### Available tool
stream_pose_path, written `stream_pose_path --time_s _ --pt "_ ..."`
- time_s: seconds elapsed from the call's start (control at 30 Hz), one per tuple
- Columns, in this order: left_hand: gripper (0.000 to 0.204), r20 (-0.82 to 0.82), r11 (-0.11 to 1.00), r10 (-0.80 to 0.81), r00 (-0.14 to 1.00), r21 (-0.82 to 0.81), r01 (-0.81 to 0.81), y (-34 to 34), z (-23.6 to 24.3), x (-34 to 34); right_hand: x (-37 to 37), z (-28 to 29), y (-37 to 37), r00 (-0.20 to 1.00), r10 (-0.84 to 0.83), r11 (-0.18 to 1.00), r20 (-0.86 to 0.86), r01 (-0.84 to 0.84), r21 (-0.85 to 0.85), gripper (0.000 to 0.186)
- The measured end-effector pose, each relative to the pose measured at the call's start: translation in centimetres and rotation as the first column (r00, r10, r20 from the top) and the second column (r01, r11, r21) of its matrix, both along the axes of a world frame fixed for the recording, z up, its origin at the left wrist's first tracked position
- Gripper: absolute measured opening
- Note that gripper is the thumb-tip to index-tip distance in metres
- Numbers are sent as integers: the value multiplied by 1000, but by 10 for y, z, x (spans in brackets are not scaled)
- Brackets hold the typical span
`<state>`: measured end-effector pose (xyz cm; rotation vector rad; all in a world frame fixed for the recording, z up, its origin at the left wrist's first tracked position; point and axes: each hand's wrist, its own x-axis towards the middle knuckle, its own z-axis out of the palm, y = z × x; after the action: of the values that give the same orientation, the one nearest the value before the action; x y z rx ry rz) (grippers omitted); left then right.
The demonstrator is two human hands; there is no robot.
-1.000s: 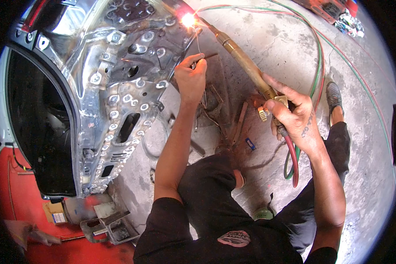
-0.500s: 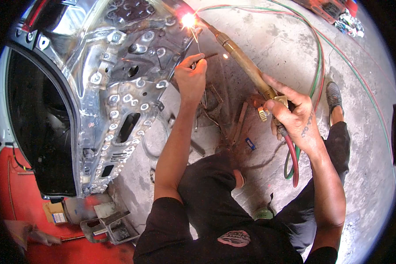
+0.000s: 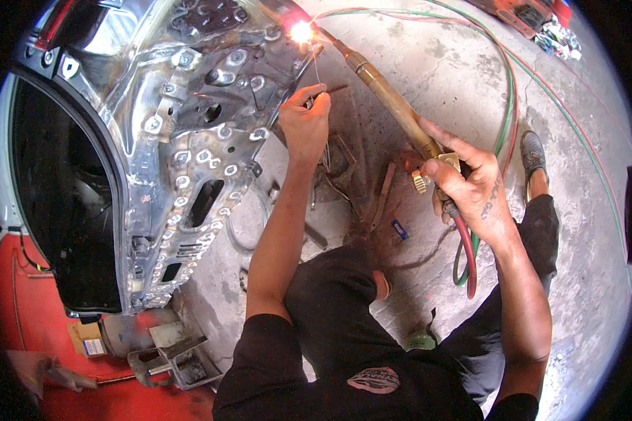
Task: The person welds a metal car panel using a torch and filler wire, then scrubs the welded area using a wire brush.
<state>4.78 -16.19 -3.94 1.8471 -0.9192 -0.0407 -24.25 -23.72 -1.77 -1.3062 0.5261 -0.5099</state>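
A brass gas welding torch slants up and left, with my right hand wrapped round its handle near the valve knob. Its tip ends in a dazzling glow at the edge of a bare metal car body panel, hiding the exact spot there. My left hand pinches a thin welding rod that runs up into the glow. The panel is dotted with several round weld marks. Red and green gas hoses leave the torch's rear end below my right hand.
Hoses curve across the concrete floor at the right. A dark window opening lies left of the panel. Metal scraps and a small blue box lie between my legs. At lower left, a metal bracket is beside a red surface.
Fewer sparks trail down from the glow. My left hand and the rod have shifted very slightly; the torch looks unmoved.
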Motion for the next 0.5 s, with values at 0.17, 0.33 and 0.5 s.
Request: stream_pose_path --time_s 0.17,0.33,0.5 --pt "24 15 1000 -15 1000 15 15 0 0 2 0 -2 0 1000 -7 1000 13 6 5 53" --pt "25 -2 1000 -3 1000 8 3 1 0 1 0 -1 0 1000 4 1000 9 -4 4 52" --pt "25 -2 1000 -7 1000 2 7 -1 1 0 -1 -1 -1 1000 4 1000 5 -4 -5 53"
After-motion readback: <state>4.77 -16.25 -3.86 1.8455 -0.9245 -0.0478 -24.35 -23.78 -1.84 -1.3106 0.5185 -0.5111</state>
